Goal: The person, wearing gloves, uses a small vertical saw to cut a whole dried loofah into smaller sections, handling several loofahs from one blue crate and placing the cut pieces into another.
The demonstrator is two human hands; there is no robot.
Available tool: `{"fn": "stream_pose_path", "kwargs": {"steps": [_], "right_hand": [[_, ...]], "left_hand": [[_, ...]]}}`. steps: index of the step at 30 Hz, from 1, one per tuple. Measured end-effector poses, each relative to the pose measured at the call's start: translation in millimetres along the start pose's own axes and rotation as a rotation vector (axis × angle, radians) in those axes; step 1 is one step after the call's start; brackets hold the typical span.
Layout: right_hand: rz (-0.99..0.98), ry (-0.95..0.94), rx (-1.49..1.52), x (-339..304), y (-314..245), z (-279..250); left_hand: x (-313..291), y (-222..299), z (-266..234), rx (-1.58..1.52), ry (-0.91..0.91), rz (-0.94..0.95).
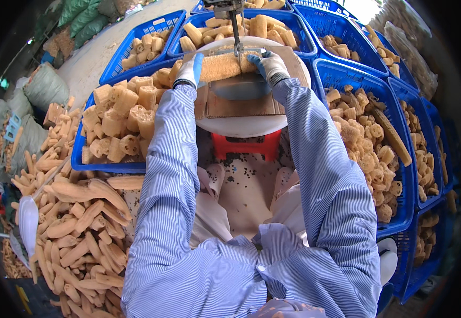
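A tan dried loofah (222,68) lies crosswise at the machine, a band saw by its look. The saw's upright metal part (238,46) comes down from above, right against the loofah near its right end. Wrapped round the loofah's left end is my left hand (190,70), in a white and blue work glove. My right hand (271,67), gloved the same way, grips the right end, its fingers partly hidden. Below the loofah are a shiny curved metal surface (241,89) and a piece of brown cardboard (230,107) on a round white top (243,127).
A red stool (246,147) stands under the white top. Blue crates stand around it: one at left (108,168) with cut loofah pieces, one at right (410,183) with short pieces. Whole loofahs (84,233) are heaped at lower left. Pale sacks (47,90) lie beyond.
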State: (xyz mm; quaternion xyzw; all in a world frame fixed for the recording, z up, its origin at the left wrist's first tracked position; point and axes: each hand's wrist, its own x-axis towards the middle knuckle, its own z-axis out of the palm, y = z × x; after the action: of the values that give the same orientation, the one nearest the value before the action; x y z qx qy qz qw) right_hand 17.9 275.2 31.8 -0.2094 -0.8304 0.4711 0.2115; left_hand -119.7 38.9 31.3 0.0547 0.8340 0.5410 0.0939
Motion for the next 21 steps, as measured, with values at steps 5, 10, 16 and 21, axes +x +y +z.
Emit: {"fn": "stream_pose_path", "kwargs": {"steps": [5, 10, 16, 21], "right_hand": [[0.132, -0.062, 0.469, -52.8, -1.5, -25.3], [0.007, 0.12, 0.602, -177.6, 45.8, -168.2], [0.077, 0.692, -0.103, -316.6, 161.9, -268.8], [-0.047, 0.751, 0.068, -377.6, 140.6, -245.8]], "left_hand": [[-38.0, -32.9, -59.5, -0.395, -0.368, -0.062], [-149.4, -21.5, -61.5, -0.879, -0.775, -0.324], [-207.2, -18.2, 5.4, -1.078, -1.208, -0.672], [-286.7, 19.6, 79.6, -1.105, -1.044, -0.534]]}}
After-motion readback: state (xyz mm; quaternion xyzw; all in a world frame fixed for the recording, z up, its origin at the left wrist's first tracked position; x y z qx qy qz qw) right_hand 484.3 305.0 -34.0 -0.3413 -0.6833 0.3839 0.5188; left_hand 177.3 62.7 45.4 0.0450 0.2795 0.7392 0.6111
